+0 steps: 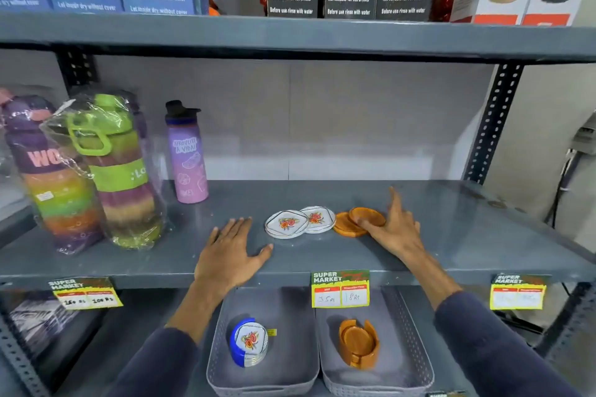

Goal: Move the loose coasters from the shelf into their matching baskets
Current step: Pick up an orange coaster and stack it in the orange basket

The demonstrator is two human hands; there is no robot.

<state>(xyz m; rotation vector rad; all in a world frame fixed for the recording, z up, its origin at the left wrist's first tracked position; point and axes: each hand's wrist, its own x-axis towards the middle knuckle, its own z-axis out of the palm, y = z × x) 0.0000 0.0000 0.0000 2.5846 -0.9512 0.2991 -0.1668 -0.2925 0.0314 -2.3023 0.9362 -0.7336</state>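
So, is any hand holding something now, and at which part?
Nothing is lifted. The right hand has fingers on the near edge of the upper wooden coaster, which lies on the shelf; a closed grip cannot be told. The left hand rests flat, empty.

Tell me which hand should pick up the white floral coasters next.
Left. The left hand lies flat and empty on the shelf right beside the white floral coasters, above their basket. The right hand is already busy on the wooden coasters.

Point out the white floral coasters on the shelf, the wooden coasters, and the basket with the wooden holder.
white floral coasters (287,224), head view, front coaster's flower.
wooden coasters (346,226), head view, lower disc's face.
basket with the wooden holder (416,348), head view, right wall.
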